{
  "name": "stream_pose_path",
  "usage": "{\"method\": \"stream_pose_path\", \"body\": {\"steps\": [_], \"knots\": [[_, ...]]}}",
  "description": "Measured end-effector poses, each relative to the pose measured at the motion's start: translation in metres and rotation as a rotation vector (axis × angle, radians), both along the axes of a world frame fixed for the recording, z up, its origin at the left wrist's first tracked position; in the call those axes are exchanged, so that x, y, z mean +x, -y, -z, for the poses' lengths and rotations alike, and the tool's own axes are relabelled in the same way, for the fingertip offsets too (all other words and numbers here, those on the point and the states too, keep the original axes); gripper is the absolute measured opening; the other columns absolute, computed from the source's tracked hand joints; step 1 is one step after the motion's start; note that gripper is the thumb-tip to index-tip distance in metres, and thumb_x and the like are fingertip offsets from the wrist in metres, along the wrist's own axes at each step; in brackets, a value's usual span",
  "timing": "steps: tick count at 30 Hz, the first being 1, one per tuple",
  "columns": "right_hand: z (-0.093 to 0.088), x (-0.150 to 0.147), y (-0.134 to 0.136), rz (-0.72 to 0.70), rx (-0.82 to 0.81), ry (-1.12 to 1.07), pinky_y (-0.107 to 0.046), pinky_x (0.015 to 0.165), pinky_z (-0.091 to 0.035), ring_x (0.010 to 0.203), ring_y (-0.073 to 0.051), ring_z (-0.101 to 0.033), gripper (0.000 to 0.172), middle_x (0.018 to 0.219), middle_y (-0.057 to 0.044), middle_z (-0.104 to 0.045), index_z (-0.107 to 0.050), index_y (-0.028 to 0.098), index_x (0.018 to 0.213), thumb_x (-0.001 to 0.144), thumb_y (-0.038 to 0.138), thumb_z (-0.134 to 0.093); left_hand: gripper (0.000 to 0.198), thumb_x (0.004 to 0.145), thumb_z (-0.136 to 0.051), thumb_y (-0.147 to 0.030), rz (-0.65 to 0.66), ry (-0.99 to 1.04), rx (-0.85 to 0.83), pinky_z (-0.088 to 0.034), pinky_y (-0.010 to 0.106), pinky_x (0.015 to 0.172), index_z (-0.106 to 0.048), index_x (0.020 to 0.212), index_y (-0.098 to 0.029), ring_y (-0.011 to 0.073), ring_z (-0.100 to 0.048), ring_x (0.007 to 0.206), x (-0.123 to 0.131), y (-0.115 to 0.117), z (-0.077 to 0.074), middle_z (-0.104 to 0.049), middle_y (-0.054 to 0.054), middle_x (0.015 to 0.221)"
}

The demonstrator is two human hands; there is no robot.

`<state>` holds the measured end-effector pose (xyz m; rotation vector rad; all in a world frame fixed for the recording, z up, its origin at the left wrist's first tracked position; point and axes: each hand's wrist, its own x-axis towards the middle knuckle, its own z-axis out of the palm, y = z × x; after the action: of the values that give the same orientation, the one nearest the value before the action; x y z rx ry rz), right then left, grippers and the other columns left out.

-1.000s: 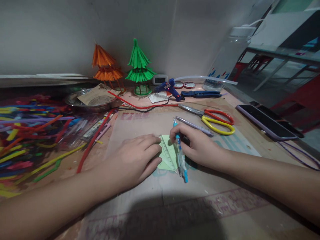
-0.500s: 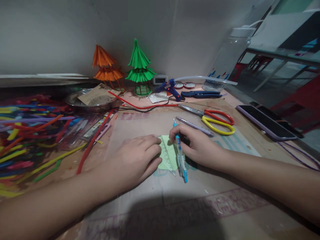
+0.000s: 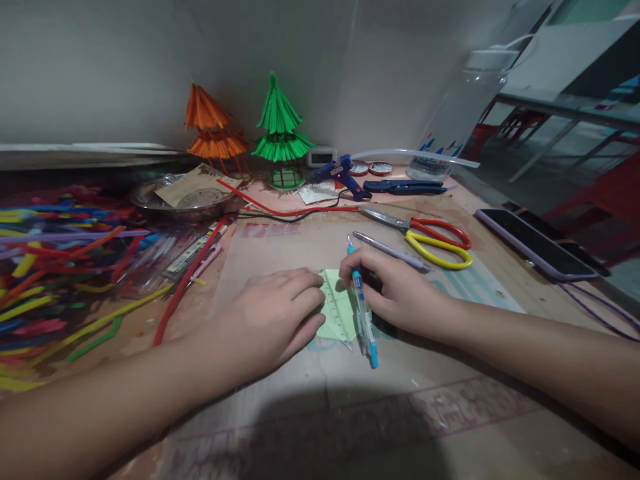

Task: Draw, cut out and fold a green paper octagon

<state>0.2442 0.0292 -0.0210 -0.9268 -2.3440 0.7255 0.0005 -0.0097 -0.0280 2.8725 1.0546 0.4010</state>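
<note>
A small piece of light green paper [image 3: 347, 298] lies on the clear mat. Across it rests a transparent ruler [image 3: 336, 308] with a scale along its edge, slanting down to a pointed end. My left hand [image 3: 280, 313] lies flat, palm down, at the left side of both, its fingertips on the ruler and paper and partly covering them. My right hand [image 3: 395, 287] is closed around a blue, clear-barrelled mechanical pencil [image 3: 360, 293]. The pencil's tip points away from me, and its blue end hangs toward me over the paper's right edge.
Scissors [image 3: 440, 247] and a grey pen [image 3: 390, 251] lie beyond my right hand. Behind stand a blue glue gun [image 3: 345, 177], a green tree-shaped model [image 3: 280, 133], an orange one [image 3: 210, 127] and a bottle [image 3: 450, 120]. Colourful pipe cleaners [image 3: 45, 280] pile up at left; a phone [image 3: 535, 243] lies right.
The view has shifted very slightly. Both hands, the ruler and the pencil keep practically the same places relative to the paper.
</note>
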Motion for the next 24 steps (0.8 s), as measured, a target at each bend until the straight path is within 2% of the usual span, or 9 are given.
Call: {"method": "stream_pose_path", "body": {"steps": [24], "knots": [[0.0001, 0.0001, -0.0006, 0.015, -0.007, 0.002, -0.031, 0.079, -0.05, 0.086, -0.019, -0.064, 0.023, 0.094, -0.004, -0.068, -0.058, 0.022, 0.099, 0.086, 0.004, -0.049, 0.024, 0.107, -0.047, -0.027, 0.01, 0.015, 0.027, -0.058, 0.051, 0.096, -0.065, 0.115, -0.014, 0.0316, -0.067, 0.113, -0.0006, 0.0005, -0.0004, -0.068, 0.015, 0.121]]}}
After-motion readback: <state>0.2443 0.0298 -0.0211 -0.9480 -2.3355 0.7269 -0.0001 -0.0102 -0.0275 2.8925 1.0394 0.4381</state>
